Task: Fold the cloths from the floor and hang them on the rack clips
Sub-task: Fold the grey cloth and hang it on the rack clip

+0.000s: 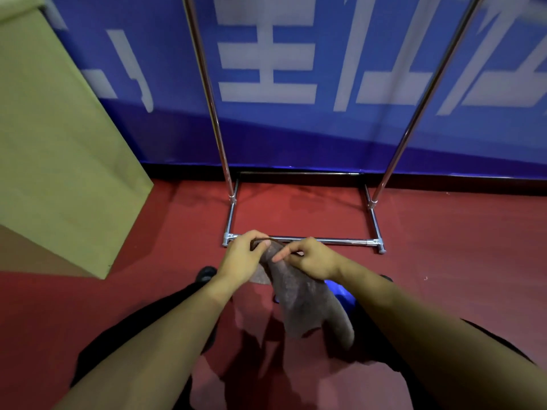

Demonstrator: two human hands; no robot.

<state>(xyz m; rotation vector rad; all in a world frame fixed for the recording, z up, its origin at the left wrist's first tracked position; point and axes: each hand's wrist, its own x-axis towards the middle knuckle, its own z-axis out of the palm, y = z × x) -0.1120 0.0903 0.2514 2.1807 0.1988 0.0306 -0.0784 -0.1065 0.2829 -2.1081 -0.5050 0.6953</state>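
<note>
Head view: my left hand (242, 255) and right hand (310, 257) each pinch the top edge of the brown cloth (302, 303), grips clamped on it; it hangs just before the rack (302, 240) base bar, above the red floor (444, 261).

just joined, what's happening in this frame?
A person stands over a red floor, holding a brown cloth by its top edge with both hands. The left hand and right hand pinch it close together, and the rest hangs down. The metal rack stands just ahead against a blue banner. No clips are in view.
</note>
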